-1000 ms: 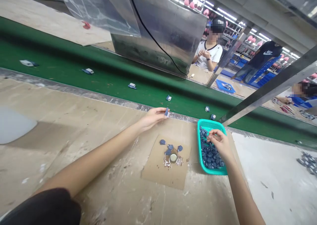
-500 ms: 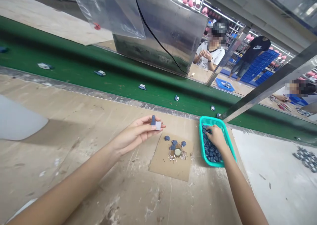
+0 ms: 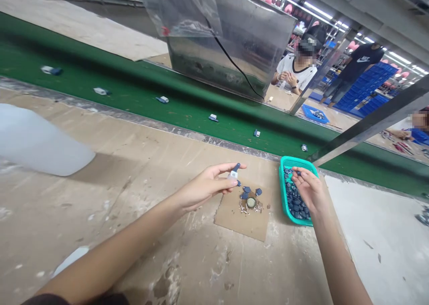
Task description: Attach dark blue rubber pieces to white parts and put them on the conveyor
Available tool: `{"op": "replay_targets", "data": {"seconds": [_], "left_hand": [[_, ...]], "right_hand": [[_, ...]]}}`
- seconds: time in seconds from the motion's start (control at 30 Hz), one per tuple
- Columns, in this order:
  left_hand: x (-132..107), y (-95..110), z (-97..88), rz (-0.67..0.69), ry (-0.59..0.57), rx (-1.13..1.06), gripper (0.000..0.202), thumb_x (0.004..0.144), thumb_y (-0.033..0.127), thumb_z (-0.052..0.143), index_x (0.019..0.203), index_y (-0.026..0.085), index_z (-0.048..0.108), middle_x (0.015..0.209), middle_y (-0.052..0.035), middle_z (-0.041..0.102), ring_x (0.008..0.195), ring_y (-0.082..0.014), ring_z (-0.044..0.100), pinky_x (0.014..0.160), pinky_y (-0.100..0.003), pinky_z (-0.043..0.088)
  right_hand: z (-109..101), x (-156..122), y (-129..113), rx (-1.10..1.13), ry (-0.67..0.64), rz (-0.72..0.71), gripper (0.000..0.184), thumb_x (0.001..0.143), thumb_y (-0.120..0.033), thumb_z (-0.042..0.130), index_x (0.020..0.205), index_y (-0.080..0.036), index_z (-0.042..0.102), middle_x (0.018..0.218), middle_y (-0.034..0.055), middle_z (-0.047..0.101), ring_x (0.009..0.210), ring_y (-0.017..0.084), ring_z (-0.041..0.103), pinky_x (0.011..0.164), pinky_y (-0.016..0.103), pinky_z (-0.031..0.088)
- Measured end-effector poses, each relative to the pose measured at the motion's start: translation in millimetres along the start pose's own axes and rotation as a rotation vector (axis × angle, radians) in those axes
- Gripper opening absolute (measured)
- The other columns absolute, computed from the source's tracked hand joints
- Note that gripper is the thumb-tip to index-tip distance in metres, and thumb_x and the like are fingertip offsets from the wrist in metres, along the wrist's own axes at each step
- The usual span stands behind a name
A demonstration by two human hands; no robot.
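Observation:
Between the thumb and fingers of my left hand (image 3: 214, 182) is a small white-and-dark-blue plastic part (image 3: 233, 173), its blue end pointing up. My right hand (image 3: 311, 188) is raised over the turquoise basket (image 3: 284, 197), pinching a small dark blue plastic piece (image 3: 298, 173). Many similar dark blue pieces (image 3: 296, 204) fill the basket. To its left lies a cardboard square (image 3: 241, 224) with several loose blue pieces (image 3: 246, 190) and a round metal cap (image 3: 250, 202) on it.
Beyond the bench runs a green conveyor belt (image 3: 134, 83) with several white-and-blue parts spaced along it. A metal post (image 3: 362, 126) slants up behind the basket. At the left is a whitish rounded object (image 3: 43, 139). Co-workers (image 3: 298, 68) are across the belt.
My right hand has lifted out of the pile with a blue piece between its fingers. My left hand has turned the white-and-blue part. Parts on the belt have shifted in view.

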State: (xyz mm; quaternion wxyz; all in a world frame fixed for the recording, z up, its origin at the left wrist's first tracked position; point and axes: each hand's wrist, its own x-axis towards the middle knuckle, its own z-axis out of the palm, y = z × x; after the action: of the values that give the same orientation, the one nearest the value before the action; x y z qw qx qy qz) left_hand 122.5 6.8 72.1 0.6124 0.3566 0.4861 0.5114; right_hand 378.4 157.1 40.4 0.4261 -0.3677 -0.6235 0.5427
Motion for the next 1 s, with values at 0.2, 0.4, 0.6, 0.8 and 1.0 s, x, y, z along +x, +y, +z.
{"op": "replay_targets", "data": {"seconds": [0.2, 0.4, 0.6, 0.8, 1.0], "left_hand": [[-4.5, 4.3, 1.3, 0.018, -0.039, -0.003, 0.05, 0.073, 0.025, 0.062, 0.12, 0.017, 0.05, 0.072, 0.0023, 0.051, 0.059, -0.0061, 0.042, 0.06, -0.024, 0.034], [-7.7, 4.4, 3.0, 0.003, -0.08, 0.02, 0.051, 0.072, 0.024, 0.062, 0.121, 0.018, 0.049, 0.063, 0.0047, 0.051, 0.058, -0.0069, 0.044, 0.059, -0.022, 0.033], [-11.3, 3.5, 8.3, -0.011, -0.142, -0.02, 0.05, 0.07, 0.022, 0.063, 0.119, 0.018, 0.051, 0.074, 0.0026, 0.058, 0.058, -0.0059, 0.047, 0.057, -0.021, 0.035], [-14.3, 3.5, 14.2, -0.041, -0.187, -0.095, 0.052, 0.067, 0.016, 0.065, 0.117, 0.018, 0.051, 0.093, -0.0025, 0.062, 0.066, -0.0077, 0.053, 0.064, -0.023, 0.042], [-10.1, -3.0, 13.6, -0.045, -0.183, -0.078, 0.047, 0.071, 0.018, 0.062, 0.117, 0.015, 0.05, 0.068, 0.0024, 0.06, 0.059, -0.0068, 0.053, 0.064, -0.023, 0.044]], "right_hand": [[34.3, -27.8, -10.1, 0.217, -0.107, 0.102, 0.028, 0.065, -0.035, 0.075, 0.089, -0.024, 0.07, 0.077, 0.0029, 0.063, 0.062, 0.014, 0.054, 0.054, 0.025, 0.045], [48.4, -44.5, -17.8, 0.461, -0.199, 0.223, 0.038, 0.06, -0.02, 0.08, 0.094, -0.027, 0.067, 0.088, 0.0022, 0.066, 0.067, 0.013, 0.058, 0.057, 0.02, 0.047], [49.3, -58.6, -20.4, 0.45, -0.19, 0.16, 0.026, 0.06, -0.02, 0.081, 0.082, -0.027, 0.07, 0.084, 0.0009, 0.065, 0.066, 0.012, 0.059, 0.057, 0.02, 0.047], [55.3, -69.7, -14.7, 0.373, -0.184, 0.128, 0.011, 0.068, -0.024, 0.076, 0.078, -0.027, 0.071, 0.092, 0.0018, 0.06, 0.07, 0.014, 0.056, 0.058, 0.023, 0.045], [56.7, -71.7, -0.3, -0.156, -0.354, -0.06, 0.016, 0.086, -0.026, 0.054, 0.094, -0.024, 0.068, 0.095, 0.0069, 0.054, 0.083, 0.021, 0.054, 0.073, 0.035, 0.046]]}}
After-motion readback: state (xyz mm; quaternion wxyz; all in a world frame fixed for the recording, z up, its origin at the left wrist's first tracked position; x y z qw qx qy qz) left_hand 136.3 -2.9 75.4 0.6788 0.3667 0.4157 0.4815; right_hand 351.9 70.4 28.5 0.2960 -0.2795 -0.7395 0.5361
